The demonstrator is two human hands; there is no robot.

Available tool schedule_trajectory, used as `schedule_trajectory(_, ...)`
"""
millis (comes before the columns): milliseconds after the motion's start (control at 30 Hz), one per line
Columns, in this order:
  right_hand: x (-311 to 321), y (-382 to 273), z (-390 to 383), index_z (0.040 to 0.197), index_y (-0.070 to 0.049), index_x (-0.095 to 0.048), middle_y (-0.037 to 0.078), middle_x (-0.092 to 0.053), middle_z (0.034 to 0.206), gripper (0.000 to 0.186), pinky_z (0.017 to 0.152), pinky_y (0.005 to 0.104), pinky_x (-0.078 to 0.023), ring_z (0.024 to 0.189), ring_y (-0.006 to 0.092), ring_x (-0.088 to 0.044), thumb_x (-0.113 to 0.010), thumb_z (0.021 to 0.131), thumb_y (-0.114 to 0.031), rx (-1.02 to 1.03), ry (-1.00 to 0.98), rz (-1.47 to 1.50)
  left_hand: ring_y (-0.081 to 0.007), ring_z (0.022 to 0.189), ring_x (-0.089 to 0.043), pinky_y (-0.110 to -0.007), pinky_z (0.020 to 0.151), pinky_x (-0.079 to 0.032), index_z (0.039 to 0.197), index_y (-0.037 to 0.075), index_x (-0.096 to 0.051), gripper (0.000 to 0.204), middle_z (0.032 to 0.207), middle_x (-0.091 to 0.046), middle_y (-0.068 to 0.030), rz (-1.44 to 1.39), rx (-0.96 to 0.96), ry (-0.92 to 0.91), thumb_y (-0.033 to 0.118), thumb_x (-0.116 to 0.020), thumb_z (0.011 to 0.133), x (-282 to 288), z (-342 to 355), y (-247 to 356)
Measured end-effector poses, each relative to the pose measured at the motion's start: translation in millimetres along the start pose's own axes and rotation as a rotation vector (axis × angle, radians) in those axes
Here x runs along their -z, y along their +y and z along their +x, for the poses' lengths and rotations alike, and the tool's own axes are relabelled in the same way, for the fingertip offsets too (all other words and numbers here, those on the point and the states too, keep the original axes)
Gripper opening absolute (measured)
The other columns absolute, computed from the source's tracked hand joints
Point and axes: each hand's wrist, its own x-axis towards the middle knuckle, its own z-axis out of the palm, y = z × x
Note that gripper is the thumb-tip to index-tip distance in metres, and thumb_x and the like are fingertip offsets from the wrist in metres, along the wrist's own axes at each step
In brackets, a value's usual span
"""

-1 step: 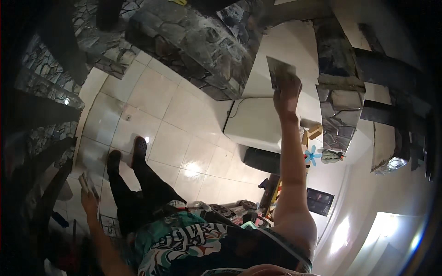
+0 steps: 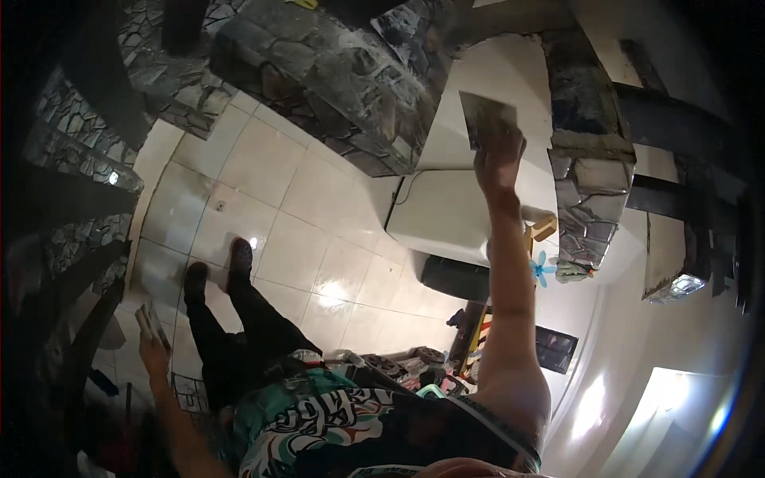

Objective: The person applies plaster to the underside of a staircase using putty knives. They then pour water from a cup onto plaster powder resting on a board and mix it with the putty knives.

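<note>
My right hand [image 2: 501, 159] is raised far out at the upper right, its fingers closed round a flat, rectangular trowel [image 2: 486, 116]. The trowel's greyish blade is close to the white wall surface [image 2: 508, 70]; whether it touches cannot be told. At the lower left, my left hand [image 2: 154, 352] hangs beside my legs. Its fingers grip a flat, pale piece with a dark edge [image 2: 149, 322], somewhat like a blade, whose exact kind I cannot make out.
Dark stone-clad blocks [image 2: 319, 76] border the white surface, with a stone-faced column [image 2: 592, 191] to its right. Below stand a white chest-like appliance [image 2: 438, 211] and a blue fan [image 2: 543, 269]. Pale tiles [image 2: 275, 207] cover the floor; several stored items [image 2: 398, 364] lie beside me.
My right hand and the trowel have shifted very slightly. My left hand is a little sharper and has barely moved.
</note>
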Motion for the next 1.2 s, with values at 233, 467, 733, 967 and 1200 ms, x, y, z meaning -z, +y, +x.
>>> schedule_trajectory(233,-14.8,51.7,31.0,0.111,-0.011,-0.065,0.008,-0.061,0.111,0.054,0.081,0.0426,-0.037,0.102,0.0268,-0.054,-0.062,0.058,0.002,0.175,0.209,-0.253,-0.0258,0.085,-0.057,-0.036,0.074,-0.049,0.127,0.000,-0.048,0.036,0.103,-0.057,-0.0193,0.279,0.155,-0.041,0.022,-0.043,0.099,-41.4,9.3,-54.7)
schedule_trajectory(467,-17.0,37.7,52.6,0.110,-0.002,-0.064,0.011,-0.065,0.103,0.056,0.076,0.0384,-0.041,0.087,0.0280,-0.057,-0.053,0.057,0.012,0.068,0.438,-0.176,-0.0328,0.106,-0.056,-0.041,0.091,-0.045,0.136,0.000,-0.041,0.046,0.126,-0.051,-0.0244,0.073,0.045,0.002,0.024,-0.044,0.097,-60.4,12.4,1.6)
schedule_trajectory(733,-29.8,33.1,56.5,0.117,-0.004,-0.062,0.009,-0.064,0.115,0.052,0.075,0.0328,-0.045,0.082,0.0253,-0.051,-0.056,0.069,0.016,-0.094,0.534,-0.092,-0.0353,0.122,-0.047,-0.045,0.101,-0.038,0.140,0.001,-0.034,0.048,0.137,-0.042,-0.0218,-0.031,0.039,-0.098,0.020,-0.043,0.098,-36.5,10.5,58.6)
schedule_trajectory(967,-20.9,46.9,65.3,0.115,-0.004,-0.063,0.008,-0.063,0.116,0.051,0.076,0.0339,-0.046,0.087,0.0260,-0.050,-0.056,0.068,0.015,-0.125,0.474,-0.082,-0.0395,0.108,-0.055,-0.042,0.090,-0.042,0.127,-0.004,-0.045,0.039,0.117,-0.056,-0.0254,-0.359,0.223,0.002,0.006,-0.043,0.089,-52.5,8.3,76.8)
schedule_trajectory(1200,-37.2,50.7,71.6,0.116,-0.003,-0.062,0.013,-0.060,0.119,0.050,0.080,0.0359,-0.045,0.089,0.0309,-0.050,-0.052,0.069,0.011,-0.149,0.456,-0.100,-0.0430,0.107,-0.055,-0.044,0.088,-0.043,0.125,-0.006,-0.046,0.041,0.114,-0.057,-0.0286,0.217,-0.004,0.035,0.009,-0.047,0.086,-66.8,5.5,-38.0)
